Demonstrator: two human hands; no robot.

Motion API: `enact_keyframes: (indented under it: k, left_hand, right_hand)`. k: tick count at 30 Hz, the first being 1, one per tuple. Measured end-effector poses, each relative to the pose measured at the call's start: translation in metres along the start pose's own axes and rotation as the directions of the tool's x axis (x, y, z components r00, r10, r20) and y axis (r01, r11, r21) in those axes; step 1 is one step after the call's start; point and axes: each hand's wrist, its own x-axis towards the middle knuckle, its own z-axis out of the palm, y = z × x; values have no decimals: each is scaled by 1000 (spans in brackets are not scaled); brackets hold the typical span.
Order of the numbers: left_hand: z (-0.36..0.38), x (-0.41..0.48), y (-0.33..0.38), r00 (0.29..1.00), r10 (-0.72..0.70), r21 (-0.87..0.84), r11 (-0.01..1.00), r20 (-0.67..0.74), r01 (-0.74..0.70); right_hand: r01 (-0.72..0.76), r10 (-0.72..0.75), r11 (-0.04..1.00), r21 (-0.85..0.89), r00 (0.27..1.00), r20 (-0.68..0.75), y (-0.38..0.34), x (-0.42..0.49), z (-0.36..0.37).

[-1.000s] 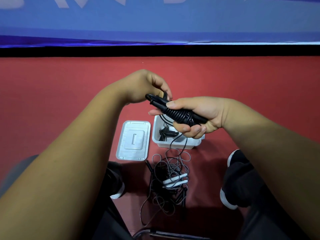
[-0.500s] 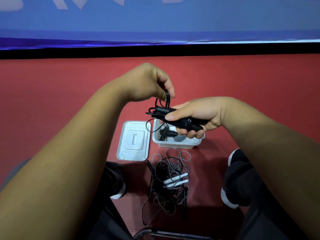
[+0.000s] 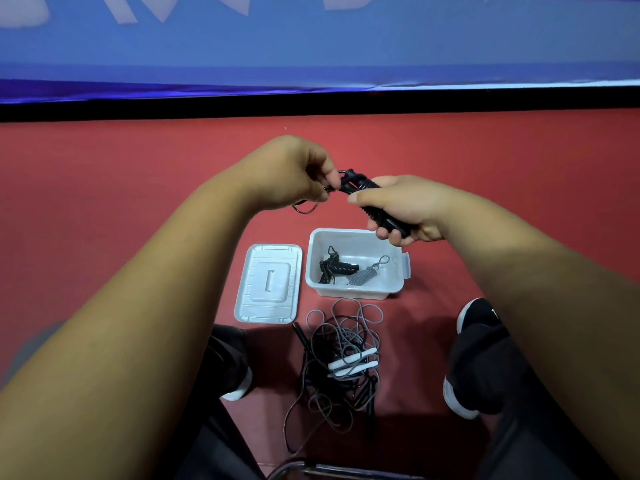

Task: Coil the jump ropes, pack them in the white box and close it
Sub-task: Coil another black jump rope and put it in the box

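Head view: right hand (image 3: 405, 206) grips black coiled jump rope (image 3: 377, 209) above the white box (image 3: 360, 292); left hand (image 3: 294, 174) pinches its loose cord end. Box open on red floor (image 3: 104, 202), two coiled ropes inside. Lid (image 3: 268, 284) just left. Tangled ropes (image 3: 343, 358) nearer.

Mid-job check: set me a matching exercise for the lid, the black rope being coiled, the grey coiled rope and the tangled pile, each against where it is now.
Things:
1. lid
2. black rope
3. grey coiled rope
4. tangled pile

Places:
A. inside the white box
B. loose on the floor, nearer the person than the box
C. flat on the floor, left of the box
D. held by the left hand and right hand

Pairs: 1-C, 2-D, 3-A, 4-B.
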Motion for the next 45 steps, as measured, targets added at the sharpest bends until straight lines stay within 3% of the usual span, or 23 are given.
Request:
enact_keyframes:
  k: [5,8,11,15,20,23,27,32,36,45]
  left_hand:
    - [17,7,-7,986,-164,134,977,-25,166]
    - [28,10,-11,966,-254,-81,963,37,256]
    - [34,12,-16,943,-326,-341,881,59,326]
    - [30,13,-19,962,-271,-504,830,9,238]
    - [21,15,-21,990,-139,-560,819,18,125]
    - [18,13,-20,997,-66,-513,854,50,82]
    - [12,10,-20,998,-55,-276,959,35,62]
    - [10,11,-23,997,-68,-157,985,27,71]
    - [12,11,-25,997,-74,-131,988,28,77]
    - [14,9,-24,998,37,-189,982,51,-27]
  right_hand:
    - [73,-70,987,146,997,-23,-3,3,9]
    - [122,-113,972,203,992,-58,-3,4,15]
    - [132,-115,961,241,990,-82,-4,4,18]
    - [68,-45,942,329,996,-78,-5,2,14]
    - [-31,46,898,439,999,-23,-8,-1,6]
    - [-35,48,891,453,999,-17,-10,-2,0]
    - [-28,35,897,441,999,-6,-12,-6,-1]
    - [-10,-2,912,409,1000,29,-13,-10,5]
    - [-17,-14,938,347,996,87,-15,-14,9]
    - [-110,-17,952,285,912,409,-13,-29,13]
